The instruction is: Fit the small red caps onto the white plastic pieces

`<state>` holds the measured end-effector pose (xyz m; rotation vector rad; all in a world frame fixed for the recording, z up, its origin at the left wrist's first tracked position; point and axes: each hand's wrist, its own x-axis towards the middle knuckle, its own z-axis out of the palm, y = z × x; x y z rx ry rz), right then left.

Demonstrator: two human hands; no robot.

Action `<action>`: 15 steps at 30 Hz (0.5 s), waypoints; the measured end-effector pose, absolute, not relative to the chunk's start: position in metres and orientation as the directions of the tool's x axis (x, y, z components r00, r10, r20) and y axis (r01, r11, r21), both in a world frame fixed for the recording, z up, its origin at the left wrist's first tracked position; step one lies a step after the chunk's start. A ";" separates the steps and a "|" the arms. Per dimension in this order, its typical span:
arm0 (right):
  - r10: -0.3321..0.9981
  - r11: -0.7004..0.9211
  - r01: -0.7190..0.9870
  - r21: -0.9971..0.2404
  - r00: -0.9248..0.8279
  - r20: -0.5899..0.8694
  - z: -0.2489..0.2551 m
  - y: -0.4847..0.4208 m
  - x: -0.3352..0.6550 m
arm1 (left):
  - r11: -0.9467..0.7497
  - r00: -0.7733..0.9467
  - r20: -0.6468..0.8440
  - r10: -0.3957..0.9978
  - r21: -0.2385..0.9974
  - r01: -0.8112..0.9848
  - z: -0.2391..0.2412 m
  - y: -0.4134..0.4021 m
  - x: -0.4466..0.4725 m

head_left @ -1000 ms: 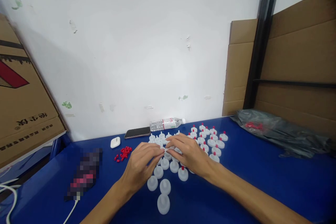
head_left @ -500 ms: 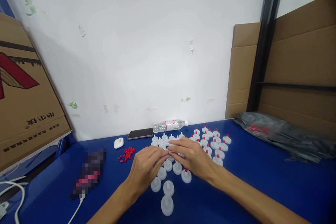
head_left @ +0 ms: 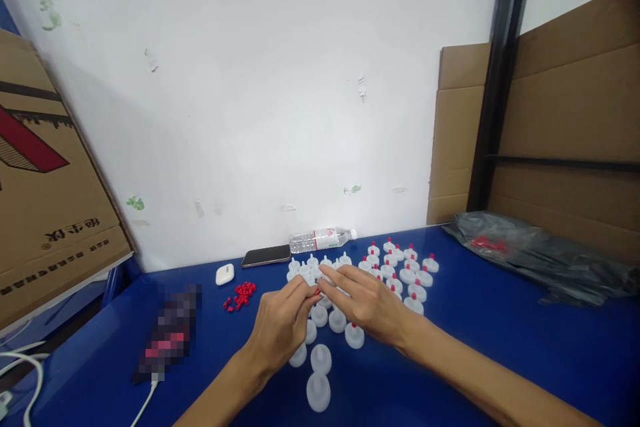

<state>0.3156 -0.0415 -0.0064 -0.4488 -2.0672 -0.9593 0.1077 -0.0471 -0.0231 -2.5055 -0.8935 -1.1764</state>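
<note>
My left hand (head_left: 283,323) pinches a small red tip cap (head_left: 318,291) between thumb and fingertips. Its fingertips meet those of my right hand (head_left: 367,297) above a cluster of white nozzle caps. The right fingers are bent together, and what they grip is hidden behind them. White nozzle caps with bare tips stand behind the hands and in front, such as a white nozzle cap (head_left: 319,391) nearest me. To the right are several white caps with red tips, among them a red-tipped cap (head_left: 413,305). Loose red tip caps (head_left: 244,294) lie in a pile left of my left hand.
Along the wall lie a water bottle (head_left: 323,239), a phone (head_left: 266,255) and a white earbud case (head_left: 225,274). A blurred-out dark item (head_left: 170,330) with a white cable is at left. A grey plastic bag (head_left: 540,260) rests at right on the blue table (head_left: 480,333).
Red now shows between my left fingertips, where none was visible before. Both hands stay together over the same cluster, with the left fingers slightly shifted. The view has moved a little.
</note>
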 end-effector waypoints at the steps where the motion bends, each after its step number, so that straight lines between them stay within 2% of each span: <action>1: -0.017 0.650 0.587 0.482 -0.623 0.782 -0.007 -0.042 0.315 | -0.784 0.502 0.764 0.404 0.007 0.620 -0.025 -0.047 0.107; 4: -0.015 0.642 0.588 0.492 -0.632 0.774 -0.010 -0.043 0.312 | -0.776 0.506 0.781 0.366 -0.043 0.629 -0.031 -0.046 0.107; 10: 0.012 0.635 0.613 0.470 -0.617 0.787 -0.013 -0.045 0.314 | -0.804 0.451 0.741 0.498 0.199 0.560 -0.025 -0.046 0.111; 13: 0.046 0.658 0.621 0.426 -0.598 0.800 -0.009 -0.043 0.317 | -0.807 0.474 0.725 0.499 0.189 0.560 -0.014 -0.042 0.109; 15: 0.133 0.684 0.640 0.351 -0.582 0.803 -0.006 -0.039 0.319 | -0.793 0.494 0.710 0.501 0.150 0.590 -0.007 -0.037 0.103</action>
